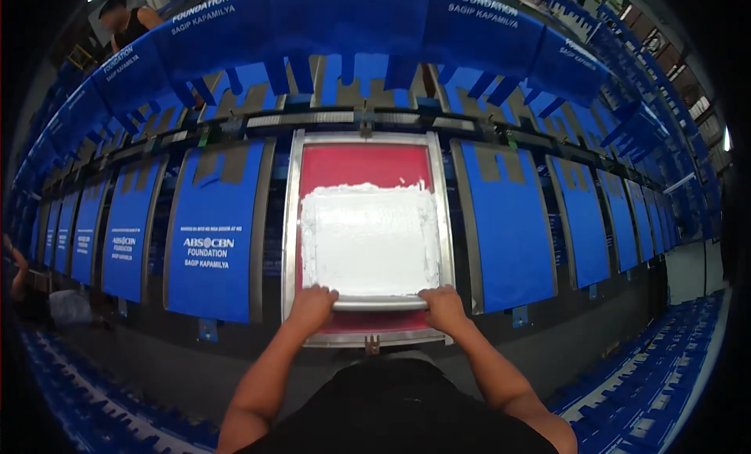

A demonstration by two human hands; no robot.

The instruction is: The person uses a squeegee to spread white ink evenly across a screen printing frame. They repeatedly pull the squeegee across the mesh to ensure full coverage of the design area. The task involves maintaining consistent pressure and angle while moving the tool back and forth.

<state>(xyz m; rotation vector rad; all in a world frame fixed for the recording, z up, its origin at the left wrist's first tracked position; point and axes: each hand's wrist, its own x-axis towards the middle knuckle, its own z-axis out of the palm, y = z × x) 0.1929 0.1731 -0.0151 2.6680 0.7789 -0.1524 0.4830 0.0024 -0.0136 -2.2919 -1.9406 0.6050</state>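
Observation:
Both of my hands grip the ends of a long metal-handled squeegee [380, 304] lying across the near part of a screen-printing frame. My left hand [314, 307] is closed round its left end, my right hand [443, 307] round its right end. The silver frame [290, 227] lies directly in front of me. Its mesh [360, 164] is red at the far and near ends. Thick white ink [371, 239] covers the middle, with a ragged far edge and smeared sides. The squeegee's blade and whatever lies under the screen are hidden.
Blue bag panels lie on boards in a row: a printed one [215, 227] at left, a plain one [507, 219] at right. More printed blue bags [344, 23] hang beyond a metal rail. Stacked blue pieces [657, 383] fill the lower right. Another person [133, 23] is at far left.

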